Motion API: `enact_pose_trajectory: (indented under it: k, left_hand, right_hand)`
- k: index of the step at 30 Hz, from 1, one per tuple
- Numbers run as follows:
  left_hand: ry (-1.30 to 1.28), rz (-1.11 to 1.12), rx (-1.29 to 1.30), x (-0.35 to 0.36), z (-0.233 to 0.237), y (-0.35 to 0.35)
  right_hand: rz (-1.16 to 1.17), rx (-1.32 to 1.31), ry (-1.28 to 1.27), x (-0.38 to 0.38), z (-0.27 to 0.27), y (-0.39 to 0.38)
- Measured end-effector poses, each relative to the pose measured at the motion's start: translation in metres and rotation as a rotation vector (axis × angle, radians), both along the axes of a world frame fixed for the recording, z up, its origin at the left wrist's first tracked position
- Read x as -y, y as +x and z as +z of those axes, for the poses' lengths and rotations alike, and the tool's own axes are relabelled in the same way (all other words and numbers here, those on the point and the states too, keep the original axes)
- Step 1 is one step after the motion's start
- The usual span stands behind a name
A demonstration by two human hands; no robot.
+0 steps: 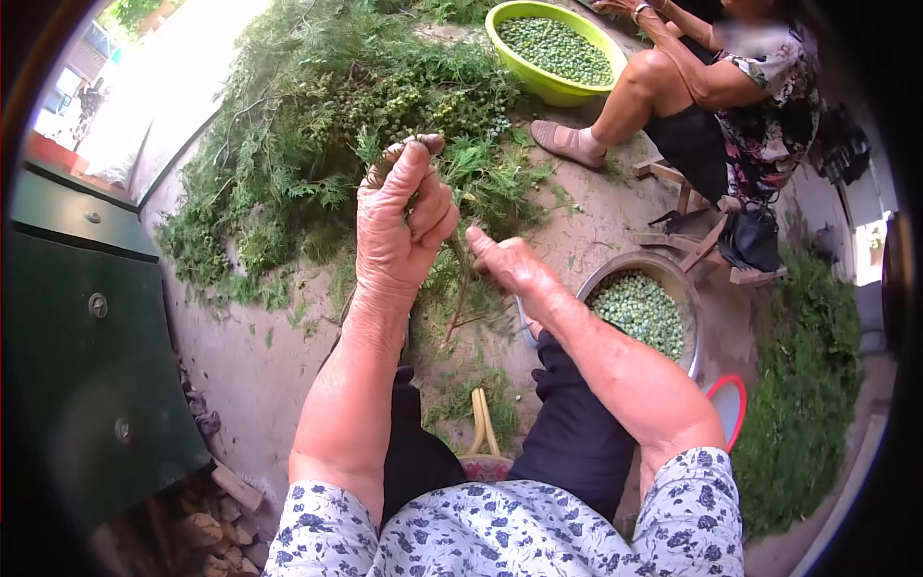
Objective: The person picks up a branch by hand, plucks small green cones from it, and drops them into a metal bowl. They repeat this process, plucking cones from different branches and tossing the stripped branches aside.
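My left hand (409, 207) is raised in front of me, its fingers wrapped round a leafy evergreen branch (452, 264). Green sprigs stick out above the fist, and a thin stem hangs down below it. Just to the right and a little lower is my right hand (505, 260), beside the hanging part of the branch. Its thumb shows, while the other fingers are blurred and partly hidden. Under my right forearm stands a metal basin (696, 332) holding many small pale green cones or berries (636, 310).
A large heap of cut evergreen branches (288, 144) lies ahead. Beyond it stands a yellow-green basin (548, 88) of green cones. A seated person (711, 87) is at the upper right. More greenery (803, 413) lies right, near a red-rimmed container (738, 409). A dark green cabinet (96, 356) stands left.
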State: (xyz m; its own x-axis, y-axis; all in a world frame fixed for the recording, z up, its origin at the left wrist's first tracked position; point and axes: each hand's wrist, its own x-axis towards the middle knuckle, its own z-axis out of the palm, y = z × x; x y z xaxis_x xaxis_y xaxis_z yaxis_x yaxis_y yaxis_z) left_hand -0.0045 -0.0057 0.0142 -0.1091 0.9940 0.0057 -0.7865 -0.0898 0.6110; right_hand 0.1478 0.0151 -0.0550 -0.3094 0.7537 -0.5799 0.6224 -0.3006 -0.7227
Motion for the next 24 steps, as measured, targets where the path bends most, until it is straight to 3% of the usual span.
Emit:
enact_pose_trajectory:
  k: [3, 4, 6, 7, 9, 14, 16, 17, 20, 21, 24]
  left_hand:
    - [0.005, 0.013, 0.011, 0.004, 0.000, -0.003]
    - [0.016, 0.003, 0.016, 0.005, 0.000, -0.004]
    - [0.024, -0.011, 0.029, 0.009, 0.000, -0.007]
    - [0.027, -0.012, 0.025, 0.012, -0.001, -0.009]
    - [0.057, 0.001, 0.002, 0.014, -0.004, -0.018]
    - [-0.211, 0.218, -0.009, 0.009, -0.017, -0.046]
    - [-0.597, 0.680, -0.502, 0.000, -0.019, -0.046]
    - [-0.593, 0.687, -0.504, -0.001, -0.019, -0.047]
    - [-0.166, 1.259, -1.471, 0.002, -0.002, -0.042]
    - [0.038, 1.136, -1.336, 0.005, 0.004, -0.036]
    - [0.114, 0.900, -1.687, 0.002, 0.000, -0.023]
  right_hand:
    - [-0.299, -0.176, -0.334, 0.008, -0.012, -0.027]
    - [-0.295, -0.178, -0.331, 0.010, -0.020, -0.035]
    - [-0.492, -0.686, -0.492, 0.012, -0.033, -0.049]
    - [-0.491, -0.691, -0.490, 0.014, -0.032, -0.052]
    - [-0.583, -0.944, -0.445, 0.016, -0.023, -0.055]
    - [-0.672, -0.894, -0.139, -0.001, -0.002, -0.050]
    - [-0.665, -0.924, -0.022, -0.006, -0.002, -0.048]
    - [-0.659, -0.949, 0.094, -0.008, -0.003, -0.048]
    - [-0.613, -0.952, 0.164, -0.008, -0.001, -0.050]
    - [-0.577, -0.919, 0.216, -0.007, 0.001, -0.049]
    - [-0.506, -0.816, 0.288, 0.001, 0.013, -0.049]
